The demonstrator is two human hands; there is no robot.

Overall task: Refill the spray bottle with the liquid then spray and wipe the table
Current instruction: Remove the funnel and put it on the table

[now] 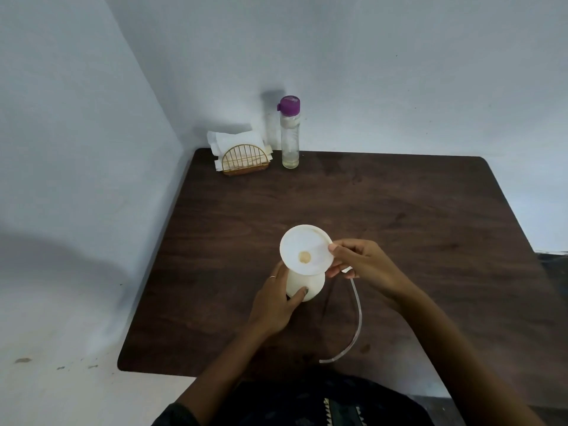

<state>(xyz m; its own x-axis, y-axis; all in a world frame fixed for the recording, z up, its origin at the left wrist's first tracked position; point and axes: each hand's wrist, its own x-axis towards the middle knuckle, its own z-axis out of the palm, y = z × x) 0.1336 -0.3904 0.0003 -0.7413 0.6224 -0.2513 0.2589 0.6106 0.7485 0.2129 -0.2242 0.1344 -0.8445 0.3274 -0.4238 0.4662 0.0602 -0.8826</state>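
from my head camera: my left hand (276,298) wraps the white spray bottle (305,285), thumb across its front, fingers curled round the far side. my right hand (358,261) pinches the rim of the white funnel (305,252) between thumb and fingertips; the funnel sits over the bottle's mouth, tilted a little toward me. something small and white shows under my right fingers, likely the spray head, with its clear dip tube (356,318) curving from below that hand back toward my body across the table (399,210).

the refill bottle (289,133) with the purple cap stands well beyond my fingertips at the far edge, still capped. just left of it is the napkin holder (244,159).

risks, as i judge them: the funnel could tip off the neck once i let go to fetch the liquid, and spill. the light bottle may topple if my left grip loosens. the tube could be dragged off by my forearm.

count: one spray bottle, one funnel, one tube, one refill bottle, one holder of napkins.
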